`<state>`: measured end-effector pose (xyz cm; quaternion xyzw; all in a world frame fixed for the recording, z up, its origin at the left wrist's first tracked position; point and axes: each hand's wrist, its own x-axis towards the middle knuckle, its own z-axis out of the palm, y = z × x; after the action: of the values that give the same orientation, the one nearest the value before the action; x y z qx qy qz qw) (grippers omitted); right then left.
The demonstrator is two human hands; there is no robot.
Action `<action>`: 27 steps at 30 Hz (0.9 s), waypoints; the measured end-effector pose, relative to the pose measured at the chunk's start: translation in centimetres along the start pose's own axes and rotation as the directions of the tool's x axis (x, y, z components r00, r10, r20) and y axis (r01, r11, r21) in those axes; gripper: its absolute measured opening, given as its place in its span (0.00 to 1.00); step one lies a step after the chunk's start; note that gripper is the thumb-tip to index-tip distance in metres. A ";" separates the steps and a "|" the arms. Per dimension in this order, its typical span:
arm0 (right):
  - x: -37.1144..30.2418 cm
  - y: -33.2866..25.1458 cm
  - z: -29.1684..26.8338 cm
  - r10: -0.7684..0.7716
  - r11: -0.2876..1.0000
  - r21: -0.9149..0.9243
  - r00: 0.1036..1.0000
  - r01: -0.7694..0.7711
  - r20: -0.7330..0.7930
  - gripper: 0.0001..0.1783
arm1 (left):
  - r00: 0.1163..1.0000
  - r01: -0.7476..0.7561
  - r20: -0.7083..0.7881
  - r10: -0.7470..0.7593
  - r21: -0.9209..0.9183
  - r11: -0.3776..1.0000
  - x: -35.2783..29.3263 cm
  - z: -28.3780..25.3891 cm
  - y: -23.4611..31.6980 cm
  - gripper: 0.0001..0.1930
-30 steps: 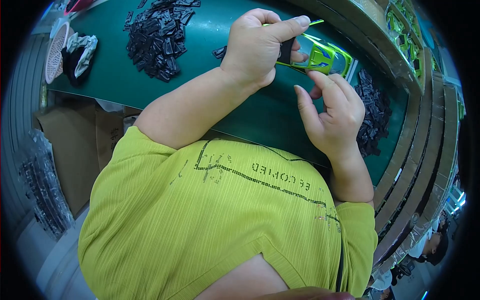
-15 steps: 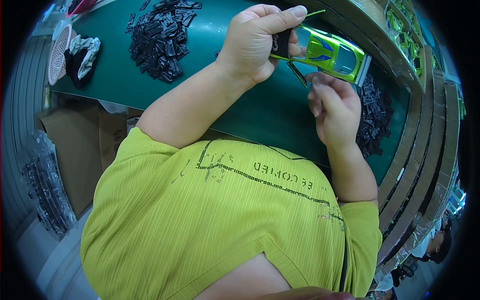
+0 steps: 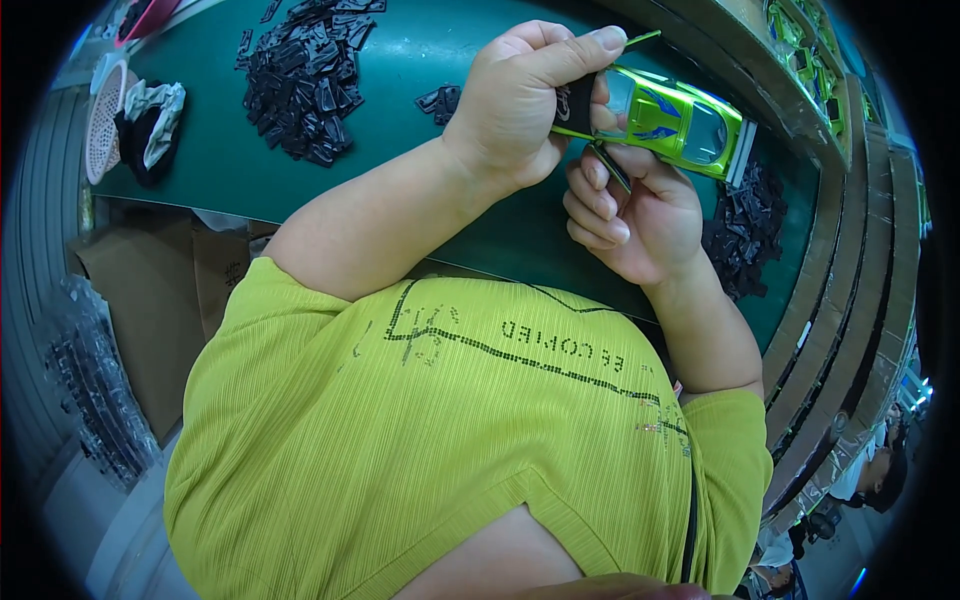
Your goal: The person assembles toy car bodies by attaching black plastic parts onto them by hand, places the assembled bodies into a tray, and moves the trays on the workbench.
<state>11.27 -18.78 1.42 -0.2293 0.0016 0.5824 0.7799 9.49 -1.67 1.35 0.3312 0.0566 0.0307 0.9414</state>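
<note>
Over the green table, beyond a yellow-green shirt printed with dark, dotted lettering, a green toy car is gripped by its dark end between the left hand's thumb and fingers, its body projecting rightward. By the right hand's bent fingers its opened side door is met; whether it is pinched cannot be told. On the dark end, a pale marking is seen, too small to be read.
</note>
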 end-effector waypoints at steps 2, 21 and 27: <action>0.2 0.4 0.8 0.011 0.999 0.046 0.998 -0.008 -0.058 0.17 | 0.999 -0.049 0.007 0.049 -0.004 0.999 -0.5 0.1 0.1 0.12; 0.1 -1.0 -1.0 -0.047 0.983 -0.178 0.998 0.040 -0.035 0.19 | 0.976 -0.018 -0.216 0.017 -0.001 1.000 0.2 -0.4 -0.9 0.15; -0.1 -0.5 0.2 -0.738 0.087 -0.974 0.671 0.207 0.077 0.09 | 0.958 -0.010 -0.287 0.009 -0.002 1.000 0.1 -0.4 -0.6 0.16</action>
<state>11.63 -18.89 1.80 -0.7500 -0.2407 0.0950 0.6087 9.58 -1.84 0.68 0.3218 0.1909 0.0830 0.9236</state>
